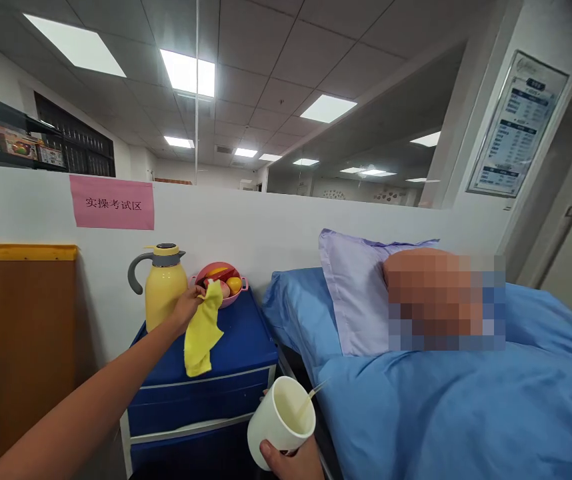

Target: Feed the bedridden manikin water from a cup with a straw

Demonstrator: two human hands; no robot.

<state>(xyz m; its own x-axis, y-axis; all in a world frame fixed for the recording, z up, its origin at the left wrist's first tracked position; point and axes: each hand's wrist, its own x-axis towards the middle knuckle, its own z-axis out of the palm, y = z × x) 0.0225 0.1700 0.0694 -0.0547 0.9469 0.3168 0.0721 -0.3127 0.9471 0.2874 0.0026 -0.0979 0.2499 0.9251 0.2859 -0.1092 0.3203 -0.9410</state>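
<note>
My left hand [189, 308] pinches a corner of a yellow cloth [203, 337], which hangs down over the top of a blue bedside cabinet [246, 337]. Close beside that hand stands a yellow thermos jug [162, 293] with a grey handle. Just behind the cloth is a pink basket [226, 301] of fruit, partly covered by the cloth and fingers. At the lower middle, my right hand [299, 460] is wrapped round a white cup [271, 427], tilted with its mouth toward me. A pale straw or thin stick [311, 395] leans out over the cup's rim.
To the right, a bed with blue bedding [416, 413] bears a lilac pillow [351, 313] and a blurred-out head. A brown folded panel [26, 353] leans at the left against a white partition [276, 233] with glass above.
</note>
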